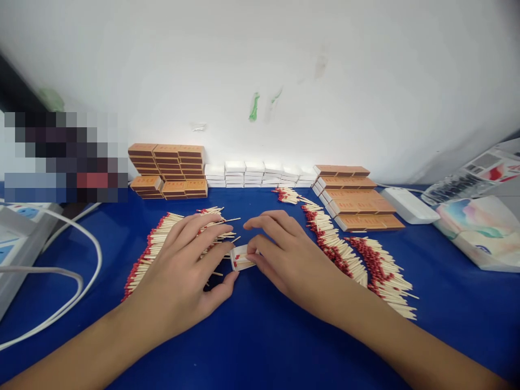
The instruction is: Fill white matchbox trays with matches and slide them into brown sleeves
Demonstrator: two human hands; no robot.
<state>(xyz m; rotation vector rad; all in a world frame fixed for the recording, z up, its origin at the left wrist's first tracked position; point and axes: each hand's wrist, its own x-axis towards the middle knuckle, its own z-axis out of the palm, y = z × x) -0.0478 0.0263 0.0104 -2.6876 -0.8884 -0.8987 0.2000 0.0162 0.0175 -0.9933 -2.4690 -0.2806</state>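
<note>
Blue tabletop (260, 341) before a white wall (162, 65). Between both hands, has a small white tray (245, 266) with red-tipped matches (237, 258) inside. Holds left hand (182, 265), grip apart, just beside the tray's left end; sets right hand (294, 257) at its right end, fingers bent, cannot tell whether clamped. Stacked matchboxes (357, 196) farther back.

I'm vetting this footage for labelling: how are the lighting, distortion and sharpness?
Head view: soft, fairly even light on the wall, no strong glare; head view: wide-angle stretching toward the edges, a pixelated patch at left; head view: matches fairly crisp, print on the matchboxes too small to read.
</note>
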